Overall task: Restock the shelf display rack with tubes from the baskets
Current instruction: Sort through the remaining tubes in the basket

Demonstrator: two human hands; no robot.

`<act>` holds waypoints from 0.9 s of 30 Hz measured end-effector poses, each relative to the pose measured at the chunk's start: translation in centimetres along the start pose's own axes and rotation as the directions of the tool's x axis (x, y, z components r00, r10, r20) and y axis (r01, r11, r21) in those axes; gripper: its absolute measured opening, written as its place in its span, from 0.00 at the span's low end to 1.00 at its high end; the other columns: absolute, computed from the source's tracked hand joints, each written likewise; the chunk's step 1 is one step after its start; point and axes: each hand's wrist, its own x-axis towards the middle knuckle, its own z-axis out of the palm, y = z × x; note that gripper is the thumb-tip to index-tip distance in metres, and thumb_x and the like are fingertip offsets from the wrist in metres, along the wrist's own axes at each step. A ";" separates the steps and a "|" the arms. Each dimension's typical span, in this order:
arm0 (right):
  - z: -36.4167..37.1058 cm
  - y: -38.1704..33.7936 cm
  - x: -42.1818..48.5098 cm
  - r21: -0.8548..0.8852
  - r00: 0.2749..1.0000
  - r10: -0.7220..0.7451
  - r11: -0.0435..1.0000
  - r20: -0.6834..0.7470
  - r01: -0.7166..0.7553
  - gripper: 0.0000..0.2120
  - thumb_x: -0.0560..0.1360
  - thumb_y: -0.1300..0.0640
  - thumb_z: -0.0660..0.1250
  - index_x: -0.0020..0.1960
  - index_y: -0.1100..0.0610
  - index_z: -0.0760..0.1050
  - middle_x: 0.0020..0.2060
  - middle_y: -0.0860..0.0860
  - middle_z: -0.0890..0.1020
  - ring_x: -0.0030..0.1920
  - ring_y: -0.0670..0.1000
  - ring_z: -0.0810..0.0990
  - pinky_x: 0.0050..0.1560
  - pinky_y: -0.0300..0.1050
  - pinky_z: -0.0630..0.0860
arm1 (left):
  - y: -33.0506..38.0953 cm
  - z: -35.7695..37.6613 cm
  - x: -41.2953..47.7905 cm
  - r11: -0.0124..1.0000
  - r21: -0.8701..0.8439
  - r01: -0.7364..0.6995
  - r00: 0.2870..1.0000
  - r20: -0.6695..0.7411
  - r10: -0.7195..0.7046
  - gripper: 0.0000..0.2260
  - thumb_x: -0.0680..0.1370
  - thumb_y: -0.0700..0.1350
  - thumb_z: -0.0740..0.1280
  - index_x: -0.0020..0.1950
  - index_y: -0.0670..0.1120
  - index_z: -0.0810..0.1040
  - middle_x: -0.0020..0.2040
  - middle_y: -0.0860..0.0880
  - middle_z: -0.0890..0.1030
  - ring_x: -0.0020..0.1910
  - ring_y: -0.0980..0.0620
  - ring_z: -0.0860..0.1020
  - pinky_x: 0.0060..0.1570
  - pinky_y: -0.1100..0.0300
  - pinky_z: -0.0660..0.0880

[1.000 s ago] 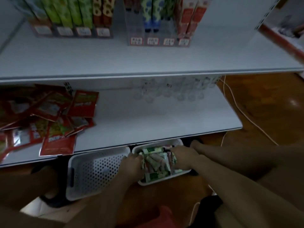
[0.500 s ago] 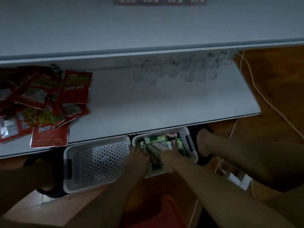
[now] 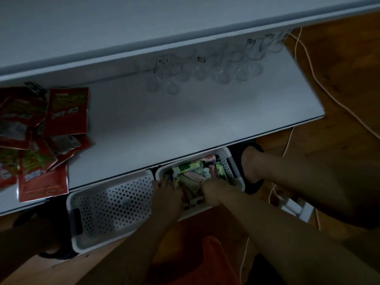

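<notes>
While the person crouches over a wooden floor (image 3: 339, 140) in dim light, both bare arms reach from 6 o'clock into the right basket (image 3: 230, 167), a white perforated one just below centre. The tubes (image 3: 192, 171), mostly green and white with some pink, lie heaped inside it. The left hand (image 3: 167, 195) rests at the basket's 9 o'clock edge with its fingers among the tubes; I cannot tell whether they grip any. The right hand (image 3: 212, 191), at the basket's 5 o'clock, has its fingers curled around tubes. Touching it at 9 o'clock is the left basket (image 3: 115, 204). Both baskets sit partly under the lower shelf (image 3: 164, 124), which is white. Red packets (image 3: 65, 112) are strewn at the frame's 9 o'clock, clear round cups (image 3: 205, 73) stand at 12 o'clock, and a white cable (image 3: 308, 79) trails at 2 o'clock.
</notes>
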 end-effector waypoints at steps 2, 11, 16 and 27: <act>-0.4 0.2 -0.2 0.120 1.000 -0.009 0.993 0.002 0.008 0.09 0.76 0.61 0.61 0.36 0.55 0.70 0.32 0.54 0.70 0.30 0.52 0.69 0.30 0.42 0.66 | 0.0 -0.8 -0.5 0.999 -0.037 0.022 0.999 -0.033 -0.023 0.11 0.74 0.48 0.67 0.54 0.50 0.81 0.59 0.39 0.78 0.63 0.40 0.70 0.67 0.40 0.57; -3.0 0.0 -3.2 0.397 0.983 -0.090 0.906 -0.158 0.147 0.16 0.81 0.56 0.56 0.35 0.47 0.63 0.32 0.50 0.66 0.31 0.50 0.63 0.37 0.46 0.62 | -0.8 -3.8 -0.8 0.798 -0.601 0.045 0.989 -0.087 -0.121 0.22 0.75 0.37 0.63 0.67 0.51 0.68 0.58 0.43 0.76 0.45 0.42 0.79 0.38 0.53 0.77; -6.0 -1.4 -6.0 0.542 0.948 -0.008 0.819 -0.317 0.188 0.15 0.79 0.53 0.60 0.43 0.66 0.71 0.33 0.60 0.66 0.33 0.52 0.64 0.35 0.44 0.60 | -2.4 -8.8 -1.9 0.470 -0.881 0.047 0.938 -0.122 -0.323 0.11 0.74 0.41 0.71 0.55 0.45 0.73 0.48 0.46 0.80 0.38 0.52 0.76 0.35 0.59 0.74; -16.8 -4.8 -17.7 0.471 0.713 -0.185 0.635 -0.677 0.612 0.07 0.79 0.58 0.63 0.51 0.59 0.79 0.27 0.45 0.76 0.28 0.42 0.74 0.34 0.39 0.72 | -7.0 -23.7 -6.6 0.475 -0.846 -0.242 0.871 -0.405 -0.277 0.07 0.73 0.47 0.72 0.45 0.45 0.80 0.36 0.45 0.80 0.33 0.51 0.76 0.28 0.65 0.68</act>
